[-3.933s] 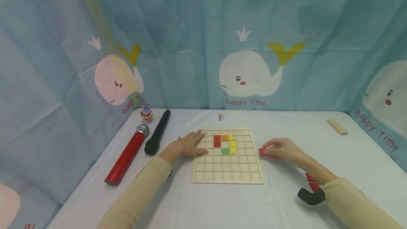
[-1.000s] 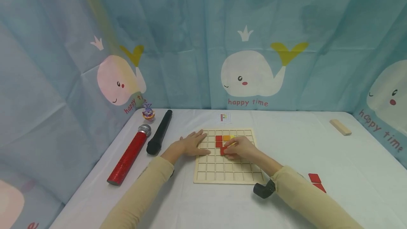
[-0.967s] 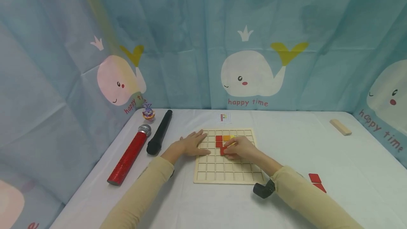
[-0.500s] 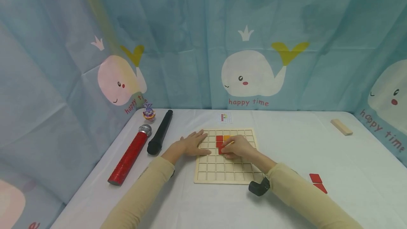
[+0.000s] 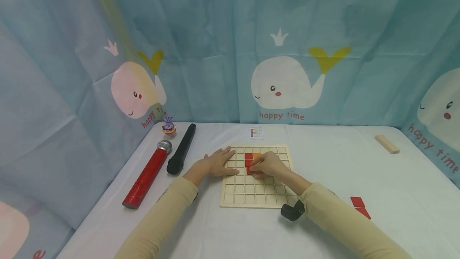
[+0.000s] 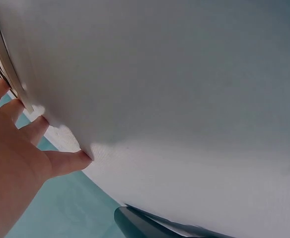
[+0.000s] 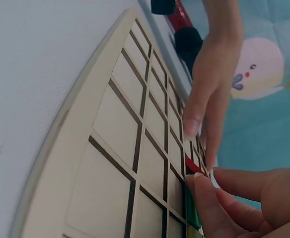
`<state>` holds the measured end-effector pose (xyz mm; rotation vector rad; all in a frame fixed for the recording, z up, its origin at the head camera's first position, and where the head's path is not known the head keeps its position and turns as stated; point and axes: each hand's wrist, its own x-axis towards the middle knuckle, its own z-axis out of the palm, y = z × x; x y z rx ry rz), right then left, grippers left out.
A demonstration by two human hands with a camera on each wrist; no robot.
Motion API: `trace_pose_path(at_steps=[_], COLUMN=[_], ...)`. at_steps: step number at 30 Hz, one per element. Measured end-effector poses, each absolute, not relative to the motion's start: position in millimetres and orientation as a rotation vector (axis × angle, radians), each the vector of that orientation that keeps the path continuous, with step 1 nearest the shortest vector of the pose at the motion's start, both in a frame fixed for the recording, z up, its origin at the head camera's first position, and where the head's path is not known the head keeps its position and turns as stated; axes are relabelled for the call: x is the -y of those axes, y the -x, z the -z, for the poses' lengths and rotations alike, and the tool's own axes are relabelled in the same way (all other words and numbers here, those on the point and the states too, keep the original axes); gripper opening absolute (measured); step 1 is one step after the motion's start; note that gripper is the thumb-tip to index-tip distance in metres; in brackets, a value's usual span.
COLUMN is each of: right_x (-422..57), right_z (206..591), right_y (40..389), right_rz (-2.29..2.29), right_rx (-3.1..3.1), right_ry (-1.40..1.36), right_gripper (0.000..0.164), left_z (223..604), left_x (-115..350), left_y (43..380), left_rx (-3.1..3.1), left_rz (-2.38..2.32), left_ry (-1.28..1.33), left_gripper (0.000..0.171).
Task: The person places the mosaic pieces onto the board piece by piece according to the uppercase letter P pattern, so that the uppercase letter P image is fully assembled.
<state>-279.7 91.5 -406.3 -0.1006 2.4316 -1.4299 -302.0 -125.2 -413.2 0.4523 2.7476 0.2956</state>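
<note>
A wooden grid board (image 5: 258, 201) lies at the table's middle. My left hand (image 5: 217, 162) rests on its left edge with fingers spread. My right hand (image 5: 270, 166) pinches a red square tile (image 5: 248, 170) at a cell just below two red tiles (image 5: 248, 156) on the board. An orange tile (image 5: 256, 156) sits to their right, partly covered by the right hand, which also hides the yellow tiles. In the right wrist view, the held tile shows as a red edge (image 7: 194, 165) by the fingertips, beside a green tile (image 7: 191, 203).
Two red tiles (image 5: 357, 202) lie on the table at right. A wooden block (image 5: 387, 144) is farther back. A small grid card (image 5: 256, 132) lies behind the board. To the left are a red microphone (image 5: 145, 177), a black microphone (image 5: 181, 149) and a purple toy figure (image 5: 169, 126).
My right hand has carried the red tile from beside the board's right edge onto the grid, then shifted it slightly left under the two red tiles. The left hand has stayed put.
</note>
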Motion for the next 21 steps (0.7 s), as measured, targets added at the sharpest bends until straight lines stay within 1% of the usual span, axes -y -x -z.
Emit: trace_pose_path(at_steps=[8, 16, 21], right_x=[-93.6, -95.3, -94.3], right_z=[408.4, 406.8, 405.8], right_y=[280.5, 279.1, 279.2], right_rz=[1.449, 1.449, 1.488], right_rx=[-2.402, -2.405, -2.368], right_ry=[0.067, 0.089, 0.078], right_gripper=[0.020, 0.018, 0.020], left_z=[414.6, 414.5, 411.2], left_x=[125.6, 126.0, 124.8], left_y=[302.3, 302.2, 300.0], left_rx=[-2.745, -2.743, -2.737], left_rz=[-0.293, -0.296, -0.307], left_ry=[-0.445, -0.449, -0.445], left_gripper=[0.088, 0.088, 0.087])
